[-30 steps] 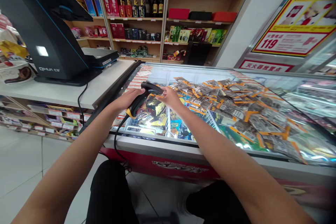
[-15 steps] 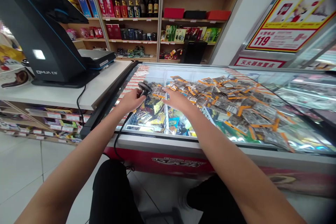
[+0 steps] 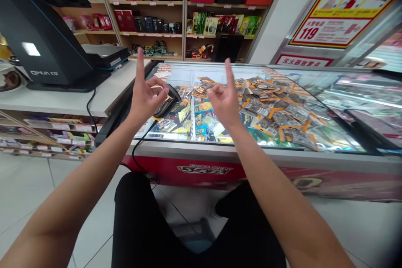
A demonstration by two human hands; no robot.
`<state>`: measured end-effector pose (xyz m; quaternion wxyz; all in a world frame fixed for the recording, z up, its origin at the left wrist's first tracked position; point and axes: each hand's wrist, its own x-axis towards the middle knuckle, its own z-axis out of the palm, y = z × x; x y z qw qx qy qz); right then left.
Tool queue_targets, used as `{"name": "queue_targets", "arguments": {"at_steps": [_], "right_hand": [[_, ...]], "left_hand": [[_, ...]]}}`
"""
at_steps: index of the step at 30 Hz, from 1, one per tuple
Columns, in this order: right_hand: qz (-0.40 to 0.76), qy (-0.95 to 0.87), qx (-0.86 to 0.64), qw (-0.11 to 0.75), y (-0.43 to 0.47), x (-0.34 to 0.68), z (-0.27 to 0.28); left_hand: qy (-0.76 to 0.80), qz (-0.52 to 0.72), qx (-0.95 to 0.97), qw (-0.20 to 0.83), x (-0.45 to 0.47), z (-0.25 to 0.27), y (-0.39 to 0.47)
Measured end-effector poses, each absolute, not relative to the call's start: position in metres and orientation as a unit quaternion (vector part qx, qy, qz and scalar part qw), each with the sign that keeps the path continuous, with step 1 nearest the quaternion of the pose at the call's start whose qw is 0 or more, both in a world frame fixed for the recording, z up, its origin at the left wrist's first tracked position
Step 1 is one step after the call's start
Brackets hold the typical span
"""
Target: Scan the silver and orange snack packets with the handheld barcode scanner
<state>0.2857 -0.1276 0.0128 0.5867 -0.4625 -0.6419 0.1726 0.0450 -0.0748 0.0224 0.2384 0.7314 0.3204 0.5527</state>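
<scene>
My left hand is raised over the left end of the chest freezer, index finger pointing up and the other fingers bent toward the thumb. It holds nothing. Just beside and behind it a black corded barcode scanner lies on the freezer's glass top. My right hand is held up in the same way, index finger stretched upward, also holding nothing. Around and behind it, many small packets with orange edges are spread over the glass.
Left of the freezer a black scale terminal stands on a counter. The scanner's cable hangs over the freezer front. Shelves with boxes and bottles are behind. Below my legs is part of a stool.
My left hand has let go of the barcode scanner, which now lies on the glass. My right hand has left the packets. Both hands have risen with index fingers up. The view has tilted down.
</scene>
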Motion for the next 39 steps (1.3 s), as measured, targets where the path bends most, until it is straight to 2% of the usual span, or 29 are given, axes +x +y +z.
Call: {"name": "queue_targets", "arguments": {"at_steps": [4, 9, 11, 13, 15, 17, 21, 25, 27, 30, 35, 39], "right_hand": [[0.175, -0.633, -0.395, 0.642, -0.151, 0.285, 0.039], [0.198, -0.623, -0.450, 0.608, -0.135, 0.289, 0.034], [0.230, -0.621, -0.526, 0.533, -0.126, 0.280, 0.022], [0.265, -0.638, -0.605, 0.396, -0.119, 0.260, 0.008], [0.245, -0.660, -0.658, 0.268, -0.113, 0.232, -0.007], [0.193, -0.642, -0.703, 0.239, -0.105, 0.202, -0.019], [0.166, -0.591, -0.738, 0.281, -0.082, 0.158, -0.030], [0.184, -0.555, -0.759, 0.286, -0.063, 0.152, -0.025], [0.236, -0.557, -0.727, 0.325, -0.060, 0.165, -0.020], [0.376, -0.576, -0.587, 0.427, -0.063, 0.203, -0.012], [0.460, -0.578, -0.419, 0.527, -0.071, 0.294, 0.008], [0.525, -0.540, -0.392, 0.528, -0.068, 0.353, 0.036]], "left_hand": [[0.250, 0.554, 0.749, 0.264, 0.048, 0.033, -0.090], [0.283, 0.569, 0.722, 0.274, 0.031, 0.018, -0.067], [0.318, 0.592, 0.692, 0.264, 0.018, 0.006, -0.050], [0.361, 0.605, 0.664, 0.250, 0.004, -0.007, -0.033], [0.403, 0.613, 0.636, 0.238, -0.009, -0.020, -0.020], [0.429, 0.609, 0.625, 0.233, -0.018, -0.028, -0.012], [0.458, 0.607, 0.610, 0.223, -0.021, -0.032, -0.009], [0.478, 0.568, 0.640, 0.199, -0.014, -0.032, -0.013], [0.480, 0.551, 0.655, 0.191, -0.010, -0.033, -0.014], [0.477, 0.502, 0.701, 0.172, -0.006, -0.032, -0.015], [0.401, 0.289, 0.865, 0.087, 0.019, -0.015, -0.004], [0.372, 0.121, 0.919, 0.046, 0.058, -0.006, 0.023]]}}
